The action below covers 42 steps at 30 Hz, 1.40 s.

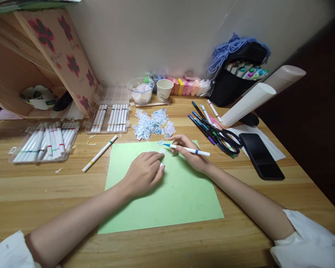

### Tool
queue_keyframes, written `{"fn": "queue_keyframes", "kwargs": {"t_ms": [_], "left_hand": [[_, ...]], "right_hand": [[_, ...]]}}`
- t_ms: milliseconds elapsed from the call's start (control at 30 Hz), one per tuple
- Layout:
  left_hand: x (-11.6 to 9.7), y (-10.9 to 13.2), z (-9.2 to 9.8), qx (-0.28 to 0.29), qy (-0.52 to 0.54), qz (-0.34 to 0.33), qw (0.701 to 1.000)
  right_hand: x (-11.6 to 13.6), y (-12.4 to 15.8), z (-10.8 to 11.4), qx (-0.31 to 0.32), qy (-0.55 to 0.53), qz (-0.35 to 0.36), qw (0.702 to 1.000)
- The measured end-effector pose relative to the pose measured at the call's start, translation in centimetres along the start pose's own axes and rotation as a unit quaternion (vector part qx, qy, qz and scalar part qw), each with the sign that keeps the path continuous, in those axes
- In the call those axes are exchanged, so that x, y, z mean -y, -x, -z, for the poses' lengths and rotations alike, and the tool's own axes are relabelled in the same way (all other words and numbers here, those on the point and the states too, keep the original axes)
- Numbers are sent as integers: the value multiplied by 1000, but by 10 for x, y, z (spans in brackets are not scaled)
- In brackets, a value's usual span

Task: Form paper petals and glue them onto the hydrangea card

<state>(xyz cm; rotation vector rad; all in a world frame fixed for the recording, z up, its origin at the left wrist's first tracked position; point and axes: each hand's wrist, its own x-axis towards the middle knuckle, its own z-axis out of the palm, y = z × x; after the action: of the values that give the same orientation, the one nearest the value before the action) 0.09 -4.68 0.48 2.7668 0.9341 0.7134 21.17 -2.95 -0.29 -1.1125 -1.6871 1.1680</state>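
My right hand (188, 152) is closed around a white marker (194, 150) with a blue band. Its blue tip points left, close to a small blue-marked paper scrap (160, 142) at the top edge of a green sheet of paper (167, 201). On that sheet rests my left hand (145, 172), fingers bent and together. A small white paper scrap (163, 151) shows at its fingertips, and another bit of white is partly hidden between thumb and forefinger. Just beyond the sheet lies a loose heap of blue-and-white paper scraps (147, 124).
Left stand marker cases (107, 128) and a lone marker (99, 153). Behind are a plastic tub (141, 97), a paper cup (164, 89) and coloured clay packs (184, 86). Pens (202, 128), scissors (225, 141), a phone (262, 156) and a white tube (248, 104) lie or stand right.
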Motion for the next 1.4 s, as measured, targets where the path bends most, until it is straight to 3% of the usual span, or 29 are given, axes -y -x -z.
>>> {"fn": "queue_keyframes", "kwargs": {"t_ms": [167,300,433,567,1100,1400], "left_hand": [[-3,0,-3,19,-37,-23,999],[-3,1,-5,31,-32,-20,999],[-3,1,-7,28,-26,-21,999],[-2,1,-7,32,-22,-21,999],[-1,1,-8,30,-33,-39,998],[-2,0,-3,78,-38,-45,995]], "right_hand": [[1,-2,1,51,41,-28,998],[0,-1,2,9,63,-29,998],[-3,-2,2,41,65,-32,997],[-4,-2,2,9,70,-36,997],[-8,-3,5,26,59,-36,997],[-7,-4,5,22,51,-36,998]]}}
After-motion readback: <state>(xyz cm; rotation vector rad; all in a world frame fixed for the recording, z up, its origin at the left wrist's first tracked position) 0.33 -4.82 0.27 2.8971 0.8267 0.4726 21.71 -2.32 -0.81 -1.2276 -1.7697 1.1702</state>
